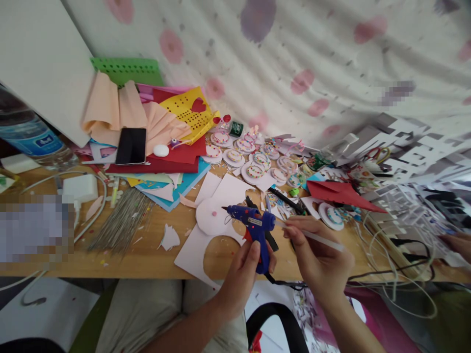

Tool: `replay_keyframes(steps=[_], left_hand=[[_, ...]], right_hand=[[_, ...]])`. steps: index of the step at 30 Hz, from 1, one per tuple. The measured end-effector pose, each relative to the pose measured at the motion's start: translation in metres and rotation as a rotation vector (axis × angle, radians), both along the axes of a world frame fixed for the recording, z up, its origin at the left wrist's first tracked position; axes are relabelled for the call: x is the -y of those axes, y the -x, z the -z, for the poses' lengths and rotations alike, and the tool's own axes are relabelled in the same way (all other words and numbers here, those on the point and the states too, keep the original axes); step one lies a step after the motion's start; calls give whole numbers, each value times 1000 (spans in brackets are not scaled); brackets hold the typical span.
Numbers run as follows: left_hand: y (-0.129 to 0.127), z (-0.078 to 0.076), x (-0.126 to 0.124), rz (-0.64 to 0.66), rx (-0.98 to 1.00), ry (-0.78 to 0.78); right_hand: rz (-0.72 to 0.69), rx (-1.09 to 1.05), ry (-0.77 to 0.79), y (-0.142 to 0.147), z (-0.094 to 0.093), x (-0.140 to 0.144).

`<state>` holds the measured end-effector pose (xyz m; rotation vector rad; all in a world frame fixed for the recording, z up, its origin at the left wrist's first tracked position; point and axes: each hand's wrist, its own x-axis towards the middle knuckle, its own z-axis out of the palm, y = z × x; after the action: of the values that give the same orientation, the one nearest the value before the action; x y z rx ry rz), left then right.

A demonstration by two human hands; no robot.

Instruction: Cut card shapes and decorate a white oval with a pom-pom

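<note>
A blue hot glue gun (247, 215) is held above the table's front part, its dark nozzle pointing left. My left hand (246, 264) is closed around its handle, near the orange trigger. A translucent glue stick (319, 239) runs from the gun's rear end. My right hand (318, 255) pinches that stick between thumb and fingers. Under the nozzle lies a round white paper disc (206, 221) with a small pink dot. White card with a round cut-out (193, 250) lies beneath and in front of the disc.
Several decorated paper discs (255, 170) stand behind the gun. Thin wires (119, 220) lie at left. A phone (131, 145) rests on coloured sheets near a large water bottle (33, 132). Cables (390, 264) tangle at right, where another person's hand (458, 245) shows.
</note>
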<state>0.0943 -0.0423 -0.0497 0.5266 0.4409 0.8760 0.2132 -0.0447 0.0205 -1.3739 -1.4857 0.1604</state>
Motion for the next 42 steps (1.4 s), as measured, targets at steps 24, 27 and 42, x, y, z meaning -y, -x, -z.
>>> replay_keyframes(steps=[24, 27, 42], left_hand=[[-1, 0, 1, 8, 31, -55], [-1, 0, 1, 10, 36, -41], [-3, 5, 3, -3, 34, -67]], right_hand=[[-33, 18, -14, 3, 3, -5], [-31, 21, -11, 3, 4, -6], [-48, 21, -23, 4, 9, -10]])
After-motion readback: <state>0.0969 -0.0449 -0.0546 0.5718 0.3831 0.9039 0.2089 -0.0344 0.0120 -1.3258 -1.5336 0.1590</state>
